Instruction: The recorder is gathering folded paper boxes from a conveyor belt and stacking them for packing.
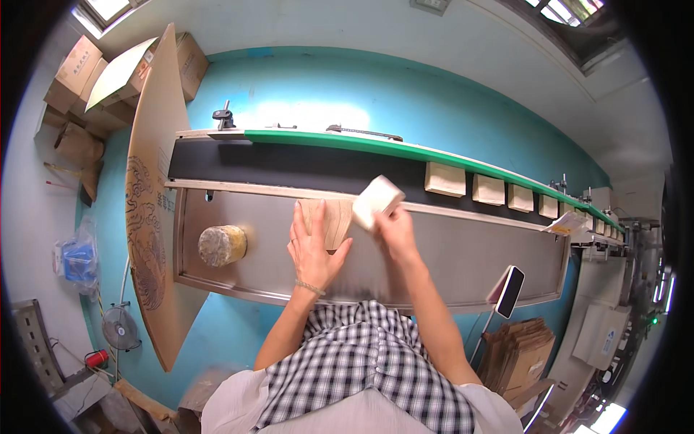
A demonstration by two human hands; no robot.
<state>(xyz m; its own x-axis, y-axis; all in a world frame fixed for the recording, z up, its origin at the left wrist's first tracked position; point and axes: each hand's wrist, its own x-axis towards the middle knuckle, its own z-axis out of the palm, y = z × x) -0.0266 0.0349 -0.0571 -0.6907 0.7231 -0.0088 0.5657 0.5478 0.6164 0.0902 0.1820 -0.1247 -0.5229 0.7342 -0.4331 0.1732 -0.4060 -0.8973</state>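
Fingers spread, my left hand (312, 253) lies against a light tan block with a wood-like grain (329, 220) on the metal worktop. Its thumb is stretched out near the block's lower right corner. To the right, my right hand (396, 230) grips a cream-coloured rectangular block (377, 202) by its right side. This block is tilted and smeared by motion, and its material cannot be made out. It is beside the tan block, near the conveyor's front rail. Several similar cream blocks, one of them nearest (444, 179), sit in a row on the black conveyor belt (303, 160).
A round, yellowish tub (222, 245) stands on the metal worktop (448, 253) at left. Beyond the belt runs a green guide rail (347, 140). A large cardboard sheet (155, 202) stands at the left end. A phone on a stand (510, 292) rises at right, near flattened cartons (515, 358).
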